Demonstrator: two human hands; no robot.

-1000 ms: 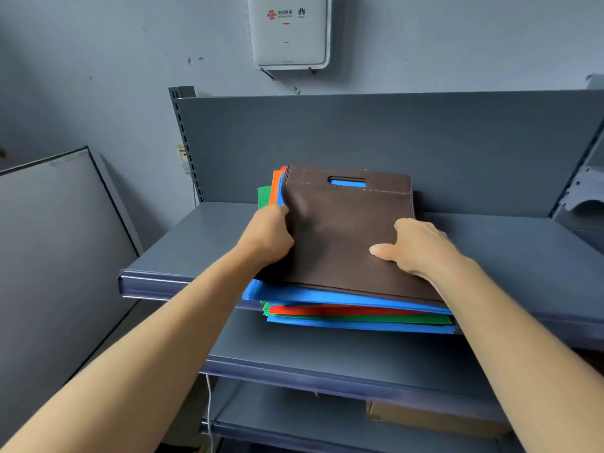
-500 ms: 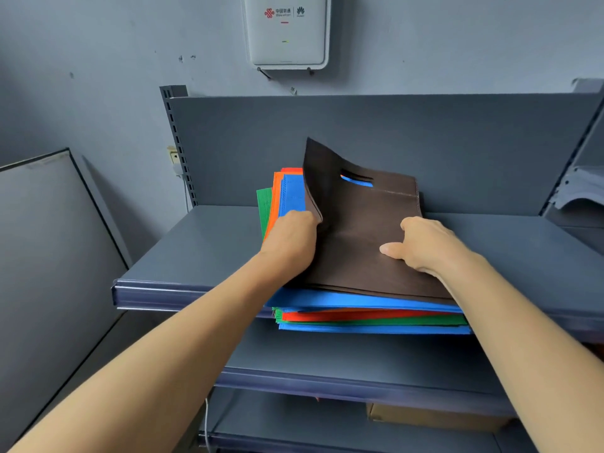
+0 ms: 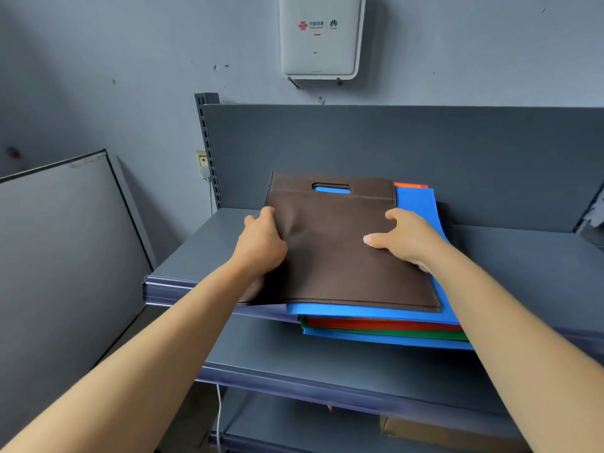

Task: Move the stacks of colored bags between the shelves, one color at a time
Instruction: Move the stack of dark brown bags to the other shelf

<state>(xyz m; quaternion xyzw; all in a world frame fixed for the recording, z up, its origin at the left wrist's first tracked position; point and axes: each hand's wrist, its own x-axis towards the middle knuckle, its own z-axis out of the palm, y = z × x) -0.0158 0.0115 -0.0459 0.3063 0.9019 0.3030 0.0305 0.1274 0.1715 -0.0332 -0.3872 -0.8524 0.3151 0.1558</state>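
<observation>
A flat brown bag [image 3: 340, 243] with a cut-out handle lies on top of a stack of colored bags [image 3: 385, 331] on the top shelf [image 3: 202, 253]. The stack shows blue, red and green layers, and its front overhangs the shelf edge. The brown bag sits shifted left, so its left side sticks out past the stack. My left hand [image 3: 261, 243] grips the brown bag's left edge. My right hand [image 3: 405, 240] rests on the bag's right part, fingers spread and pressing down. Blue and orange bag corners [image 3: 415, 197] show behind my right hand.
The grey shelf unit has a back panel [image 3: 392, 145] and two lower shelves [image 3: 327, 364]. A cardboard box [image 3: 434, 433] sits at the bottom. A grey board [image 3: 65, 250] leans at left. A white router box [image 3: 320, 34] hangs on the wall above.
The brown bag's left side, lifted half a second ago, now lies flat. The bag has slid left off the stack, uncovering blue and orange bags at the right.
</observation>
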